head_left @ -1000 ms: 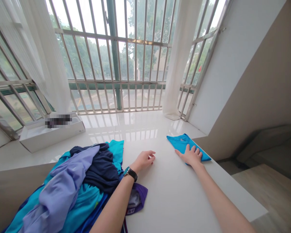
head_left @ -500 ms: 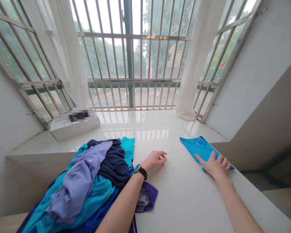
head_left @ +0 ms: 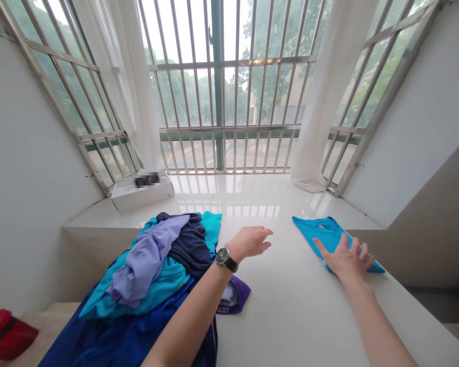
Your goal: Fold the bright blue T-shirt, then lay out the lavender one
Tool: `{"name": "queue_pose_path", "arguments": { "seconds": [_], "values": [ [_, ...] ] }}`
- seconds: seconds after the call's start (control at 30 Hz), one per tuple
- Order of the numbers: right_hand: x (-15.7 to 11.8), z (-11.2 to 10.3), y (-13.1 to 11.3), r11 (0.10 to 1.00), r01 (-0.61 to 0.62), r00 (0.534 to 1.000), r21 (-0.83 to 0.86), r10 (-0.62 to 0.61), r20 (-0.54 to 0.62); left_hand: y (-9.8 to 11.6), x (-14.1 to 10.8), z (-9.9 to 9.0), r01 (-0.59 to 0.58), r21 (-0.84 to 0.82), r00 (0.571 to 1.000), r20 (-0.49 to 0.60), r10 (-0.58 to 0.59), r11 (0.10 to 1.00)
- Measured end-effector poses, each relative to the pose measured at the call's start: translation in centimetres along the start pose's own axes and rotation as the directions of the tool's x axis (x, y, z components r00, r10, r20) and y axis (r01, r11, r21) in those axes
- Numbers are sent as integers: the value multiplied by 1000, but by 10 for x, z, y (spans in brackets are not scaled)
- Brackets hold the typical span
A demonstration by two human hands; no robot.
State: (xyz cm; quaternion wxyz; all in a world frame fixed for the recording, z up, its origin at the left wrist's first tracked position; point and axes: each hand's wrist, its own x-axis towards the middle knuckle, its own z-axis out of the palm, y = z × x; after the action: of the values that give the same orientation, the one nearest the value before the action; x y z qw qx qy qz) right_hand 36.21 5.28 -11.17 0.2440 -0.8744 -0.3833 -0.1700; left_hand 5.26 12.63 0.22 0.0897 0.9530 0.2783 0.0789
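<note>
Spreading its fingers, the right hand (head_left: 348, 261) is touching the folded blue shirt (head_left: 325, 233); the left hand (head_left: 248, 241), half-open, is holding nothing.

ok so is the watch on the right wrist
No, the watch is on the left wrist, and the right wrist is bare.

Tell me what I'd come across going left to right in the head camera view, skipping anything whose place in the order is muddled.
Red object → lavender garment → wristwatch → left hand → folded blue shirt.
</note>
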Motion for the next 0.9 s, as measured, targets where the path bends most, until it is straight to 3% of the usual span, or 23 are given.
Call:
{"name": "queue_pose_path", "arguments": {
  "seconds": [0.07, 0.13, 0.27, 0.3, 0.33, 0.37, 0.4, 0.43, 0.47, 0.57, 0.63, 0.73, 0.8, 0.83, 0.9],
  "values": [
    [-2, -4, -9, 989, 117, 989, 92, -107, -104, 4, -20, -30, 26, 32, 1000, -2, -26, 999],
    [-3, -6, -16, 965, 206, 968, 160, -178, -177, -2, -56, -57, 116, 89, 993, 1, -116, 989],
    [-4, -5, -25, 913, 328, 936, 243, -280, -213, -31, -164, -87, 435, 229, 900, -88, -426, 871],
    [-5, -4, -26, 900, 349, 930, 259, -298, -216, -37, -191, -87, 547, 275, 836, -126, -535, 791],
    [-6, -2, -27, 889, 367, 924, 275, -312, -223, -42, -215, -86, 670, 302, 736, -151, -660, 678],
    [-7, -1, -29, 876, 384, 917, 291, -324, -232, -46, -235, -83, 748, 304, 649, -151, -746, 589],
    [-9, 1, -32, 864, 401, 910, 306, -336, -242, -49, -250, -79, 792, 295, 590, -143, -795, 535],
    [-11, 3, -35, 850, 417, 903, 323, -348, -251, -50, -261, -74, 816, 279, 556, -136, -820, 506],
    [-14, 3, -39, 834, 432, 898, 344, -359, -256, -50, -267, -70, 824, 258, 549, -135, -825, 505],
    [-23, 0, -53, 777, 444, 895, 446, -366, -254, -40, -265, -69, 815, 169, 579, -215, -787, 554],
    [-30, -9, -65, 724, 416, 909, 551, -333, -249, -26, -253, -79, 754, 51, 637, -302, -710, 655],
    [-43, -30, -88, 588, 271, 960, 762, -227, -166, 1, -224, -106, 472, -200, 738, -443, -509, 859],
    [-55, -46, -106, 399, 64, 969, 915, -244, 39, 20, -200, -122, 249, -369, 770, -485, -414, 895],
    [-60, -53, -114, 287, -69, 926, 955, -339, 168, 28, -186, -128, 150, -454, 788, -482, -384, 878],
    [-70, -65, -125, 132, -304, 734, 943, -598, 321, 45, -159, -135, -15, -622, 833, -441, -334, 783]
  ]
}}
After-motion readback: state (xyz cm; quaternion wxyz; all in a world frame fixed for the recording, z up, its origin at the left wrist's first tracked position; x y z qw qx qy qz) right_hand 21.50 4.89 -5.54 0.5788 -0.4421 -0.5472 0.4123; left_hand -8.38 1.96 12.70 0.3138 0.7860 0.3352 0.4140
